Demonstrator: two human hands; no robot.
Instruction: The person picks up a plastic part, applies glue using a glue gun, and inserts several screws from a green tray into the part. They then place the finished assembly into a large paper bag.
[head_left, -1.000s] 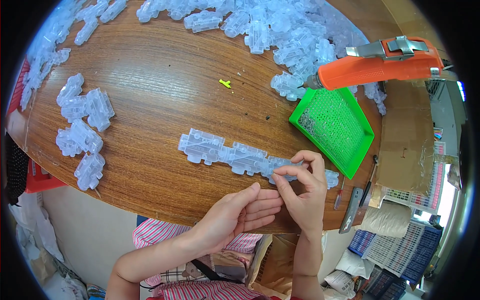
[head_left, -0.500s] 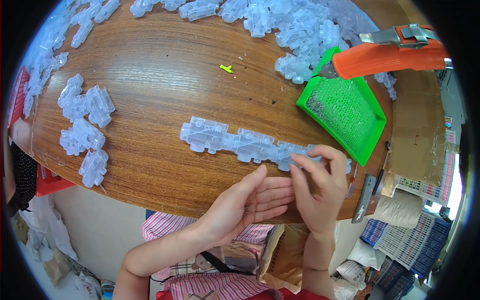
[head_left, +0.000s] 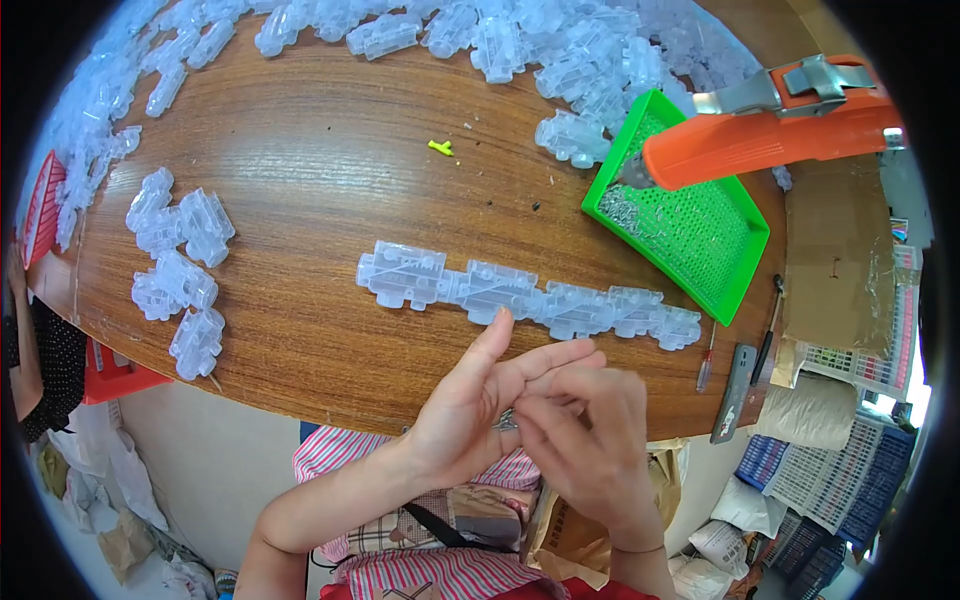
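My left hand (head_left: 465, 405) lies palm up and cupped at the table's front edge. Small silvery pieces, apparently screws (head_left: 508, 419), sit in its palm. Over that palm my right hand (head_left: 590, 440) is bent, thumb and fingertips pinched together; whatever they hold is hidden. Just beyond both hands, a row of clear plastic casings (head_left: 490, 290) lies across the wooden table, each close to or touching its neighbour. The left thumb reaches up near the row's lower edge. To the right, a bright green perforated tray (head_left: 738, 290) holds more small grey metal pieces (head_left: 628, 212) in its left corner.
An orange power screwdriver (head_left: 750, 145) hangs over the tray. Loose casings (head_left: 180, 280) lie at left; a large heap (head_left: 600, 70) lines the back. A thin screwdriver (head_left: 706, 365) and a grey bar-shaped object (head_left: 735, 390) lie at right. Another person's arm (head_left: 25, 340) shows far left.
My right hand has come from above the right end of the casing row down to my left palm, its fingers now pinched. The left fingers have curled slightly. The whole view has shifted a little.
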